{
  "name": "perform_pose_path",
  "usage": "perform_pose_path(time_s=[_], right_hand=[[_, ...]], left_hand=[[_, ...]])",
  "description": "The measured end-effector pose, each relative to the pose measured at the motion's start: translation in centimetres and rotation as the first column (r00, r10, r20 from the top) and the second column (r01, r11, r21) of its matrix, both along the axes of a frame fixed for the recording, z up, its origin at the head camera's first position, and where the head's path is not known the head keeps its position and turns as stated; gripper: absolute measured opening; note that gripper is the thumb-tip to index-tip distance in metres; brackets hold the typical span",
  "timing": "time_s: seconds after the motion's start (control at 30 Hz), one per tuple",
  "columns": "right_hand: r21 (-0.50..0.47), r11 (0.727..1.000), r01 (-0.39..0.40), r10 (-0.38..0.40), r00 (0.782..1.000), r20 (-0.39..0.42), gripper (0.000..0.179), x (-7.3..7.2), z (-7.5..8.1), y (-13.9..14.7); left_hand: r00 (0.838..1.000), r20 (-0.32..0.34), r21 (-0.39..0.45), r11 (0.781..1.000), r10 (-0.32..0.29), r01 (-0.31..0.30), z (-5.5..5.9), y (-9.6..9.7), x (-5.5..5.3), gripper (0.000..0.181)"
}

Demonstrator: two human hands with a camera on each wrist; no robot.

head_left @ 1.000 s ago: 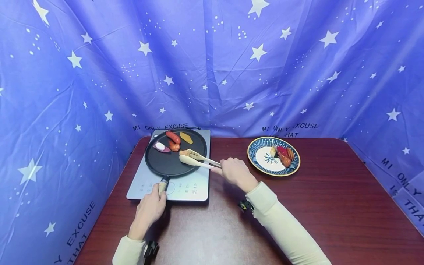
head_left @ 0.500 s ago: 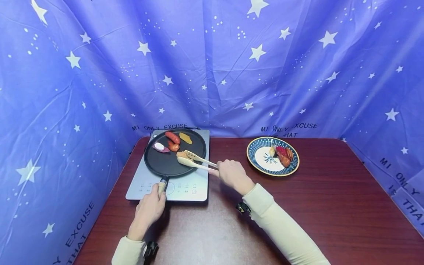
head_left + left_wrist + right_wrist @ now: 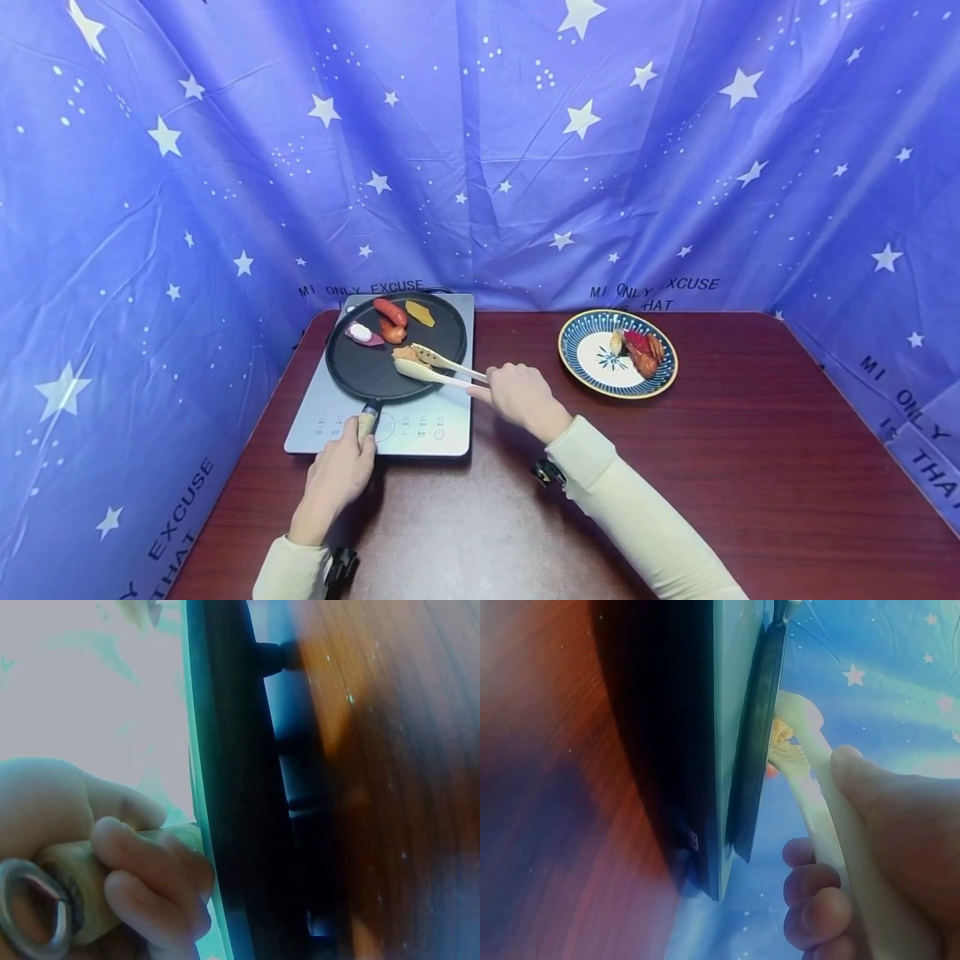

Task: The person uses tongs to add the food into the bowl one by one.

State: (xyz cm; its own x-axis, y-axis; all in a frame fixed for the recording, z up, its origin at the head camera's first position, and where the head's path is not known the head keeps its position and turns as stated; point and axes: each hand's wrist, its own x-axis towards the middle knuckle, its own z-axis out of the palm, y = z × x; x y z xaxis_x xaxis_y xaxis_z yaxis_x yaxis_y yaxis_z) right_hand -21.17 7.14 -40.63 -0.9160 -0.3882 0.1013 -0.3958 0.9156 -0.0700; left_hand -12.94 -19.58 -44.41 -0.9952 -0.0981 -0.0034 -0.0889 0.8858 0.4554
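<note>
My left hand [image 3: 341, 465] grips the wooden handle [image 3: 86, 874] of a flat black frying pan [image 3: 360, 367]; the ring at the handle's end shows in the left wrist view. My right hand [image 3: 525, 400] holds cream-coloured tongs [image 3: 832, 825]. Between the tongs' heads, low over the pan's right half, is a tan piece of food [image 3: 405, 354]. Further back in the pan lie a red sausage [image 3: 390, 312], an orange-brown piece of food [image 3: 393, 332], a yellow piece [image 3: 420, 313] and a purple piece with a white top [image 3: 363, 333].
The pan stands on a silver induction cooktop [image 3: 307, 425] on the dark red table [image 3: 750, 433]. To the right is a blue-and-white plate [image 3: 592, 367] with several pieces of food. A blue star-patterned curtain [image 3: 480, 167] surrounds the table.
My right hand and the tongs have shifted a little left and down, and the tan piece has moved with them toward the pan's middle. My left hand keeps its place on the handle.
</note>
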Motion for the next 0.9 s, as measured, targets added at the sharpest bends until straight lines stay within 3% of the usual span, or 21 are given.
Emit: perform_pose_path(time_s=[0.37, 0.9], right_hand=[[-0.039, 0.999, -0.016, 0.017, 1.0, 0.025, 0.049, 0.2, 0.1, -0.9], [0.019, 1.0, -0.01, 0.01, 1.0, -0.02, 0.053, 0.8, 0.0, -2.5]], left_hand=[[1.0, 0.0, 0.004, 1.0, -0.001, 0.001, 0.0, 0.0, 0.0, 0.038], [1.0, 0.005, -0.002, 1.0, 0.002, -0.002, 0.2, 0.2, 0.1, 0.038]])
